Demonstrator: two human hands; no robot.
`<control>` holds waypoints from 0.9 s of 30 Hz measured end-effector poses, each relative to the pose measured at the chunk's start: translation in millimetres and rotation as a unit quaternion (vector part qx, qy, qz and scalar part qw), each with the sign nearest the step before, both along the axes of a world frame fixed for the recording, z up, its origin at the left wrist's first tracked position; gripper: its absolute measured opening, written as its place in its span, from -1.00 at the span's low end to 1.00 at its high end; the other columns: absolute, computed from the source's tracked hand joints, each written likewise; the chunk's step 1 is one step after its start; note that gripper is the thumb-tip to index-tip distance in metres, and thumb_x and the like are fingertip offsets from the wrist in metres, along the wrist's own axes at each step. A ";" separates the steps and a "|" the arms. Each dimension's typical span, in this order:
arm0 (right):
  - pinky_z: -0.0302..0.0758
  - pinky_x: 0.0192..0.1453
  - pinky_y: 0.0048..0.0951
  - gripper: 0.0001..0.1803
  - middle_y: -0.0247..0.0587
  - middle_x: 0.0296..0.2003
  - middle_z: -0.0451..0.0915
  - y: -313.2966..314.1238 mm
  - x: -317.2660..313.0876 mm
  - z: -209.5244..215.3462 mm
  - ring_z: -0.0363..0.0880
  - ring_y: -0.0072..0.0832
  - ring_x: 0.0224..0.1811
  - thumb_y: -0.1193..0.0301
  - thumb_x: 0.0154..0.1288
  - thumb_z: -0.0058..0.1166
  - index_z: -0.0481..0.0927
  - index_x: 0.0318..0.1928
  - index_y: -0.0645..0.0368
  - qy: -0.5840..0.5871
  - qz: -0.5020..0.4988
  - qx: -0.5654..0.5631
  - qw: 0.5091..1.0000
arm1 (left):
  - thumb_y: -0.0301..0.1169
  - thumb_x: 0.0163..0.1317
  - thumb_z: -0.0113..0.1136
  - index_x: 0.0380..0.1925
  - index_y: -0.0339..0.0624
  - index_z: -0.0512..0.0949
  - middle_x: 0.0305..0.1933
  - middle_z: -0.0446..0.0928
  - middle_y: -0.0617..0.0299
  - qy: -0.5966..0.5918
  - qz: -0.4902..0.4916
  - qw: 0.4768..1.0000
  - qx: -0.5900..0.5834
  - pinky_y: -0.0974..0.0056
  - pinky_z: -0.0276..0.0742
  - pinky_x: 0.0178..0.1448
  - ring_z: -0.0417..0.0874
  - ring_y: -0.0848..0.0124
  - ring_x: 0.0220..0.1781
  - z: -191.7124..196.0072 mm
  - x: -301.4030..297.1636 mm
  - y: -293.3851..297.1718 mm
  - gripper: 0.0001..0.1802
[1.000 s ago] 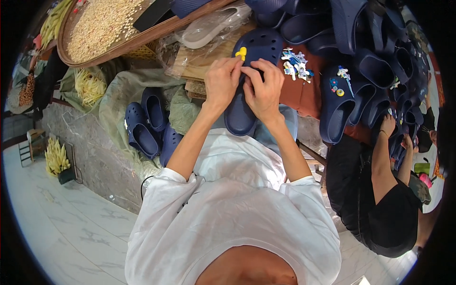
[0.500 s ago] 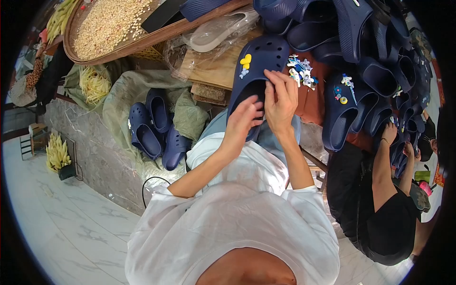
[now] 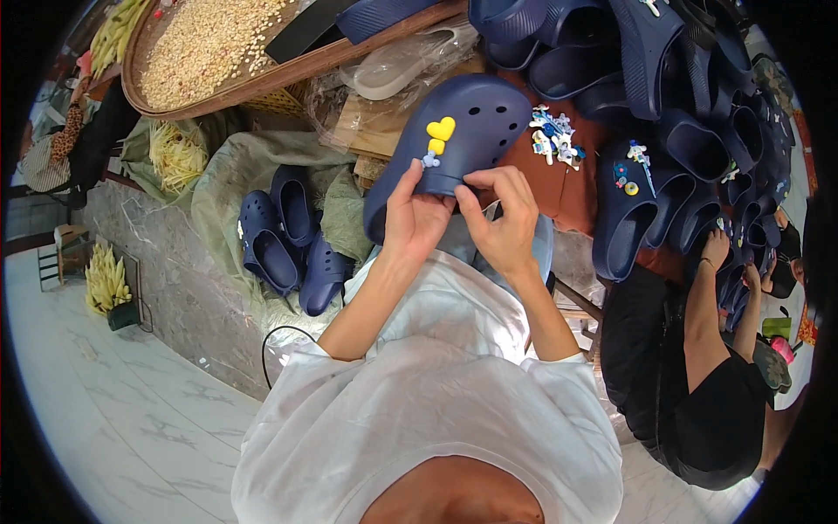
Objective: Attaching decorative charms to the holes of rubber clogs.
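Observation:
A navy-blue foam clog [image 3: 471, 100] is tilted in front of me, its vent holes showing. A yellow heart charm [image 3: 442, 129] and a small pale-blue charm [image 3: 430, 161] sit on its upper. My left hand [image 3: 414, 218] grips the clog at its foot opening, with the thumb on the upper's edge and the fingers partly hidden inside. On the other side of that edge, my right hand [image 3: 506, 218] pinches with thumb and forefinger; whether a small piece lies between them I cannot make out. Several blue and white charms [image 3: 556, 138] lie in a cluster right of the clog.
More navy clogs [image 3: 690, 148] crowd the right and top. Another clog [image 3: 625, 210] with charms lies right of my knees. A co-worker's arm [image 3: 704, 306] reaches in there. Several clogs [image 3: 272, 244] rest on sacking at left; a tray [image 3: 253, 94] of kernels stands behind.
The clog has turned and tilted, its upper now facing me more. My left hand has moved up to its opening edge, while my right hand has come down from the upper to that edge.

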State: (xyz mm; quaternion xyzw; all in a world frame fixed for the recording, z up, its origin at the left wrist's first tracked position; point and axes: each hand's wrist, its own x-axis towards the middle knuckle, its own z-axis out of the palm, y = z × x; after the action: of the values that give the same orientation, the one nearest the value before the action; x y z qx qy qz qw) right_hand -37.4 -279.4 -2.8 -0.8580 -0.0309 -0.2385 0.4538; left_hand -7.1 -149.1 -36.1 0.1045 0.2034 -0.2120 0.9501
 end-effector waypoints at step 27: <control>0.44 -0.31 -0.13 -0.73 -0.05 -0.39 0.43 4.8 18.3 -23.5 0.48 -0.10 -0.35 0.35 0.24 0.18 0.37 -0.29 0.23 0.020 -0.020 -0.144 0.989 | -0.10 0.50 -0.04 0.27 -0.15 0.33 0.28 0.42 0.20 -0.136 0.050 0.948 0.283 0.15 0.34 0.34 0.45 0.38 0.27 -1.3 -29.5 -19.2 -0.51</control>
State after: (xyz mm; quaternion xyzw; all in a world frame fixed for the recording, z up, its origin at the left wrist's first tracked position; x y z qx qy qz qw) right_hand -19.1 -274.6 -26.2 -0.9196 -0.0390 -0.2236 0.3208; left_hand -36.7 -168.3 -37.4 0.3866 0.1289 -0.0814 0.9095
